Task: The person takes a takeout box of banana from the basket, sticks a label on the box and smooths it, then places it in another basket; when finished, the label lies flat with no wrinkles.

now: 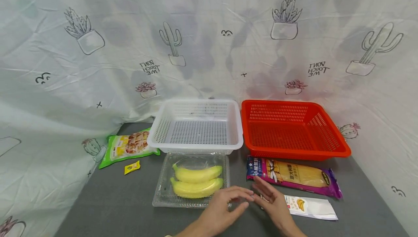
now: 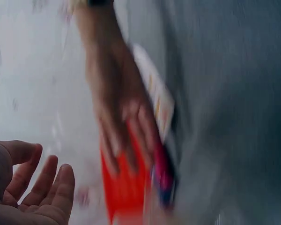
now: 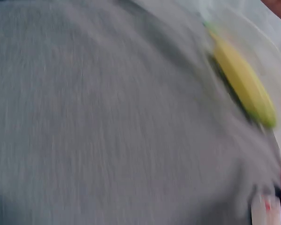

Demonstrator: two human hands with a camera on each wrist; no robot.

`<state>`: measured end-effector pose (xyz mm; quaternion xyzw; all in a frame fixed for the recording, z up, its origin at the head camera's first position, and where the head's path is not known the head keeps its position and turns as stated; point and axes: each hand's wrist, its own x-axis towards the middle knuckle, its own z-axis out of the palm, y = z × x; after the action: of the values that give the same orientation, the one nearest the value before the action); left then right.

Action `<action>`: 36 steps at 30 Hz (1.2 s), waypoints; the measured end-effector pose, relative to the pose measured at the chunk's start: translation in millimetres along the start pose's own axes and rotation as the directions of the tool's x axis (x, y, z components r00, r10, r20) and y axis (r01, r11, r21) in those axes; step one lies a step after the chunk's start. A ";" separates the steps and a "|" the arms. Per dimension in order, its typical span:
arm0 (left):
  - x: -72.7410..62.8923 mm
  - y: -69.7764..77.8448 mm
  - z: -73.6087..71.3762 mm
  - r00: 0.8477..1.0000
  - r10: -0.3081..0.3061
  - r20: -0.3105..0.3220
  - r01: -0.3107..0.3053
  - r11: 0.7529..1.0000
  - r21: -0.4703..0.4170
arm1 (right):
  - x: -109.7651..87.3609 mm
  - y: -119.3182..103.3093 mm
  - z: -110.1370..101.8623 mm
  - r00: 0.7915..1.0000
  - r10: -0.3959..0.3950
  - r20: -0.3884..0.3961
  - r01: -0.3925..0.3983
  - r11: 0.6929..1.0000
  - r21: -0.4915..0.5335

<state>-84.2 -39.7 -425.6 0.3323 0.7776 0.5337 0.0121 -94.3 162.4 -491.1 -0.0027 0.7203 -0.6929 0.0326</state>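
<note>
Both hands hover over the front middle of the table, fingertips close together. My left hand (image 1: 222, 208) is beside the clear plastic box (image 1: 160, 197), its fingers loosely bent around nothing. Inside that box lie two yellow bananas (image 1: 197, 188). My right hand (image 1: 275, 206) has its fingers extended and covers the left end of a white packet (image 1: 315, 208) with a banana picture. Just behind the right hand lies a purple and blue pasta packet (image 1: 294, 175). The left wrist view shows both hands holding nothing, though blurred.
A white basket (image 1: 199, 147) and a red basket (image 1: 297, 153) stand side by side at the back. A green snack bag (image 1: 130, 145) lies to the left, partly behind the white basket's edge, with a small yellow packet (image 1: 132, 167) in front. Patterned cloth (image 1: 209, 48) hangs behind.
</note>
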 end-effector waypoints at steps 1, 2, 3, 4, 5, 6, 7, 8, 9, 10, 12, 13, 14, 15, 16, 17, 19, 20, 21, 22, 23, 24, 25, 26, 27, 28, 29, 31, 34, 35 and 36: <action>2.7 -0.9 8.9 0.999 0.012 0.045 -0.012 1.000 0.003 | -0.6 2.6 -8.7 0.999 -0.035 0.016 0.035 0.999 -0.008; 5.4 -2.4 17.3 0.996 0.018 0.087 -0.019 1.000 0.010 | -0.9 5.1 -17.5 0.997 -0.068 0.036 0.068 0.998 -0.011; 8.4 -4.3 25.3 0.992 0.017 0.126 -0.019 1.000 0.012 | -0.7 7.7 -26.1 0.993 -0.102 0.061 0.103 0.995 -0.008; 11.5 -6.4 32.9 0.987 0.020 0.160 -0.027 0.999 0.037 | -0.3 10.2 -34.6 0.987 -0.134 0.092 0.134 0.991 0.003; 14.9 -9.1 40.3 0.981 0.023 0.190 -0.037 0.997 0.068 | 0.2 12.7 -43.0 0.978 -0.166 0.124 0.165 0.986 0.016; 18.4 -11.9 47.4 0.975 0.030 0.219 -0.056 0.992 0.114 | 0.8 14.9 -51.0 0.970 -0.189 0.151 0.187 0.982 0.026; 22.1 -14.7 53.8 0.967 0.029 0.253 -0.073 0.984 0.166 | 2.0 17.2 -58.7 0.960 -0.213 0.181 0.211 0.977 0.033; 25.6 -17.6 60.1 0.958 0.022 0.285 -0.089 0.970 0.225 | 3.0 18.7 -65.7 0.953 -0.222 0.204 0.219 0.975 0.038; 29.3 -20.4 66.3 0.948 0.018 0.318 -0.117 0.948 0.295 | 4.0 20.3 -72.8 0.945 -0.234 0.229 0.229 0.972 0.045; 32.8 -22.9 72.0 0.935 0.018 0.353 -0.157 0.917 0.368 | 4.9 21.8 -79.8 0.937 -0.241 0.252 0.237 0.970 0.045; 39.4 -27.2 82.4 0.908 -0.013 0.418 -0.210 0.851 0.482 | 5.8 24.7 -93.4 0.925 -0.249 0.286 0.245 0.968 0.051; 42.0 -29.2 87.3 0.896 -0.031 0.442 -0.231 0.818 0.526 | 5.8 26.1 -99.9 0.925 -0.242 0.294 0.237 0.970 0.054; 43.8 -30.9 91.7 0.886 -0.048 0.462 -0.252 0.786 0.565 | 5.4 27.6 -106.4 0.922 -0.240 0.304 0.233 0.971 0.059; 45.2 -32.4 95.5 0.875 -0.062 0.480 -0.274 0.754 0.597 | 4.9 29.3 -112.5 0.921 -0.239 0.308 0.232 0.971 0.060; 46.3 -33.6 98.5 0.867 -0.080 0.492 -0.285 0.730 0.621 | 4.3 30.9 -118.2 0.922 -0.234 0.309 0.227 0.972 0.059; 47.1 -34.6 101.1 0.859 -0.102 0.502 -0.290 0.711 0.641 | 3.5 32.6 -123.4 0.924 -0.229 0.306 0.223 0.973 0.057; 47.3 -36.4 104.9 0.847 -0.139 0.513 -0.298 0.675 0.675 | 1.8 35.5 -132.6 0.937 -0.197 0.287 0.197 0.980 0.031; 47.0 -36.9 106.1 0.843 -0.157 0.514 -0.299 0.657 0.692 | 1.4 36.7 -136.4 0.943 -0.185 0.277 0.187 0.982 0.018; 46.7 -37.2 107.0 0.842 -0.174 0.511 -0.299 0.639 0.709 | 1.0 37.5 -139.8 0.952 -0.164 0.259 0.170 0.985 -0.001; 46.6 -37.6 107.9 0.841 -0.187 0.508 -0.297 0.626 0.721 | 0.3 38.0 -143.4 0.959 -0.144 0.245 0.155 0.988 -0.025; 46.4 -37.8 108.9 0.843 -0.192 0.503 -0.298 0.612 0.733 | -0.3 38.3 -146.5 0.967 -0.124 0.225 0.138 0.989 -0.047; 46.2 -38.3 109.7 0.848 -0.191 0.495 -0.299 0.599 0.743 | -1.0 38.1 -149.4 0.973 -0.101 0.206 0.119 0.990 -0.075; 46.0 -38.7 110.4 0.854 -0.182 0.487 -0.304 0.584 0.753 | -1.6 37.6 -152.2 0.978 -0.083 0.191 0.104 0.989 -0.101; 46.3 -39.0 111.1 0.860 -0.174 0.480 -0.308 0.573 0.760 | -2.5 37.2 -154.9 0.983 -0.068 0.173 0.091 0.987 -0.131; 46.9 -39.1 111.4 0.864 -0.166 0.476 -0.313 0.563 0.765 | -3.4 36.5 -157.3 0.987 -0.045 0.153 0.070 0.985 -0.157; 47.8 -39.3 111.9 0.866 -0.158 0.475 -0.318 0.558 0.766 | -4.4 35.8 -159.6 0.990 -0.026 0.140 0.051 0.983 -0.179; 49.0 -38.9 112.1 0.867 -0.154 0.474 -0.322 0.552 0.769 | -5.5 35.2 -161.3 0.993 -0.002 0.121 0.025 0.982 -0.189; 51.7 -37.7 112.1 0.865 -0.162 0.475 -0.321 0.549 0.771 | -7.6 34.7 -164.0 0.995 0.039 0.088 -0.020 0.977 -0.214; 55.3 -34.9 112.1 0.854 -0.199 0.480 -0.300 0.567 0.767 | -10.6 35.6 -164.9 0.997 0.070 0.023 -0.062 0.962 -0.266; 56.0 -34.1 112.0 0.853 -0.207 0.479 -0.293 0.570 0.768 | -11.5 36.4 -164.7 0.997 0.071 -0.004 -0.069 0.954 -0.291; 56.6 -33.4 112.1 0.851 -0.213 0.480 -0.288 0.573 0.767 | -12.2 37.4 -164.7 0.998 0.062 -0.028 -0.068 0.945 -0.320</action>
<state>-103.3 75.5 -482.9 0.4485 0.8920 0.0018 0.0564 -88.9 328.8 -521.7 0.0218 0.8234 -0.5650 0.0482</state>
